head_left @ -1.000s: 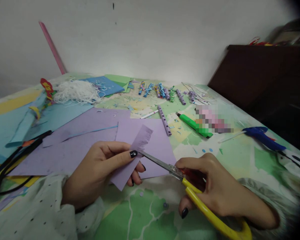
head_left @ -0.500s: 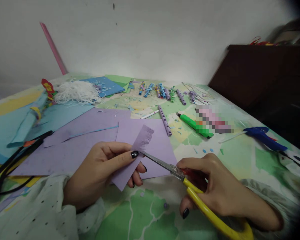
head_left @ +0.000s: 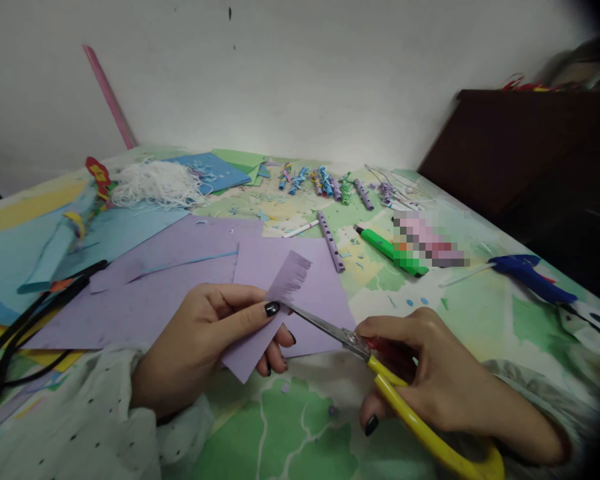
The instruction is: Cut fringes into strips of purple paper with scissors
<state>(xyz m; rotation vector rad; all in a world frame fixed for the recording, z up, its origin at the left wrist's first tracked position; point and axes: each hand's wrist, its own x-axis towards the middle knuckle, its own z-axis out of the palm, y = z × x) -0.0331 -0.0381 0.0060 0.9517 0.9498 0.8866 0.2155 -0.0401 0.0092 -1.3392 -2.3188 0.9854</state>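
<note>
Purple fringed strip (head_left: 265,320) — pinched in left hand (head_left: 205,340), yellow-handled scissors (head_left: 400,407) gripped in right hand (head_left: 430,373)

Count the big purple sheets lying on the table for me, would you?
2: a wide sheet spreading out beyond the left hand, and a smaller sheet just past the scissors. Others could be hidden underneath.

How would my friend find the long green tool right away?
On the patterned table, find the right hand holding the yellow-handled scissors. Beyond that hand, between the spotted purple tube and the blue tool, lies the long green tool. It's the only bright green one, with a dark tip.
</note>
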